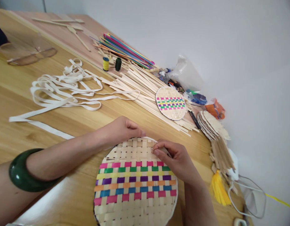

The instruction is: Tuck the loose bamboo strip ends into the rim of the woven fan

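Observation:
A round woven panel (pixel 135 188) with pink, green, yellow, purple, orange and blue bands stands tilted before me, with white edging along its rim. My left hand (pixel 124 128) pinches the top edge, thumb and fingers together. At the upper right of the rim, my right hand (pixel 174 157) closes its thumb and index finger on the edge. Behind my left forearm, a long white tape (pixel 53 88) lies in loose loops on the wooden table (pixel 88 124). A green bangle (pixel 29 171) circles my left forearm.
A smaller woven disc (pixel 170 103) rests on pale strips (pixel 145 91). Colored strips (pixel 128 50), a yellow thread spool (pixel 105 64) and a dark green spool (pixel 118 64) lie behind. Glasses (pixel 32 58) are at left; stacked fans (pixel 212 125), a yellow tassel (pixel 220 188) and a cable (pixel 248 213) are at right.

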Available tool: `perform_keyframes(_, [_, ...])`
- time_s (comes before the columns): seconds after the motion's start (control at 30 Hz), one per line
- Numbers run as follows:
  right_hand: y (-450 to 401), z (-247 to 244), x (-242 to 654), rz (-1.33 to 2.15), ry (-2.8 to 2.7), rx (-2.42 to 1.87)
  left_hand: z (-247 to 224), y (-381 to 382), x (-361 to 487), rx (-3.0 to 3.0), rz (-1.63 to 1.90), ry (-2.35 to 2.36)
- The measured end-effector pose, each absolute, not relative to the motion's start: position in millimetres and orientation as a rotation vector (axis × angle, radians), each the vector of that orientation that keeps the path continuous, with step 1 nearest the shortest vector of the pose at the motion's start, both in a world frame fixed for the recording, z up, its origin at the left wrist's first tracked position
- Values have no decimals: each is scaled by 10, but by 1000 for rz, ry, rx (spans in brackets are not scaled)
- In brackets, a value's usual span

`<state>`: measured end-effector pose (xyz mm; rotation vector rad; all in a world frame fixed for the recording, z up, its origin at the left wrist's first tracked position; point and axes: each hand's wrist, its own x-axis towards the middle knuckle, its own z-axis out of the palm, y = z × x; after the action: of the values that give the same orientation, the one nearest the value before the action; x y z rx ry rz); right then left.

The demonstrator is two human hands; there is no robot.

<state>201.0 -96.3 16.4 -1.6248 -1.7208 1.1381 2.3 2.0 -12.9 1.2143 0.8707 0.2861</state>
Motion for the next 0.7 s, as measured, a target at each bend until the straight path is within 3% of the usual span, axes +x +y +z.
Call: perform_keyframes(0.7, [-964,143,1949,1025,-1676,-1624,-101,17,32,1247,290,938])
